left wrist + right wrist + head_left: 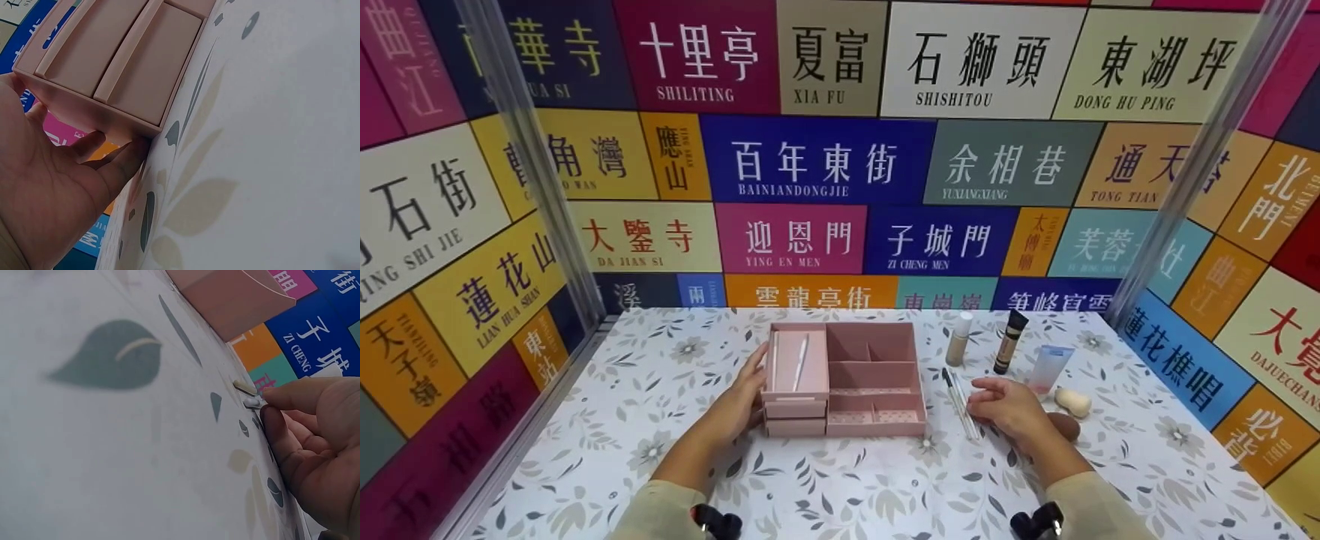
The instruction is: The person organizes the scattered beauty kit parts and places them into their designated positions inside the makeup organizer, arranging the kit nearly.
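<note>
A pink desktop organizer [874,379] stands on the table with drawers on its left and open compartments on its right. My left hand [741,397] rests against its left side, fingers fairly straight; in the left wrist view the fingertips touch the wall beside two drawer fronts [149,67]. One slim white pencil [802,361] lies on the organizer's top left tray. Right of the organizer, several slim cosmetic pencils [958,401] lie side by side. My right hand [1009,409] is over them, thumb and index finger pinching the end of a white pencil [253,403].
Behind the right hand stand a foundation bottle [958,341], a black-capped tube [1009,343] and a pale blue tube [1051,367]. A cream sponge [1072,402] and a brown sponge [1063,426] lie beside that hand. Panels with lettering [817,161] enclose the floral-covered table [840,480].
</note>
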Demonstrator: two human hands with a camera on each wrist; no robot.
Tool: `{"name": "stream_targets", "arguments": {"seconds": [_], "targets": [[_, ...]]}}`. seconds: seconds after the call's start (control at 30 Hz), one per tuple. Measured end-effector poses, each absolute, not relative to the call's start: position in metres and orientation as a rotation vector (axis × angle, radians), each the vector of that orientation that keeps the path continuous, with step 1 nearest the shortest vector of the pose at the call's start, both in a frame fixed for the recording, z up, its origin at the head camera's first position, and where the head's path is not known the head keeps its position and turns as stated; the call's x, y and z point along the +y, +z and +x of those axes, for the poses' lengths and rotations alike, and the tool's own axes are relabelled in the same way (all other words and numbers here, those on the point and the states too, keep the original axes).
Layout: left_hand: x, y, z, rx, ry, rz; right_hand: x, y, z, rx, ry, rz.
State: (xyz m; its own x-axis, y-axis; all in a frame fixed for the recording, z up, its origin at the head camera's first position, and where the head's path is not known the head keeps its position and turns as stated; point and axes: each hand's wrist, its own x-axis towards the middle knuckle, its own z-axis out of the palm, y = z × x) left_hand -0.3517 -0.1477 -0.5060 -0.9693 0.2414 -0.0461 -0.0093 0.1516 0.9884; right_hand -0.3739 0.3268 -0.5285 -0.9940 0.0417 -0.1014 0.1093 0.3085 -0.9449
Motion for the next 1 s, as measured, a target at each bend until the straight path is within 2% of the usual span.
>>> {"name": "stream_targets", "arguments": {"seconds": [1.0], "targets": [[-0.148, -0.507, -0.352, 2.232, 1.904, 0.190, 0.321, -0.518, -0.370, 2.771, -1.474, 0.137]]}}
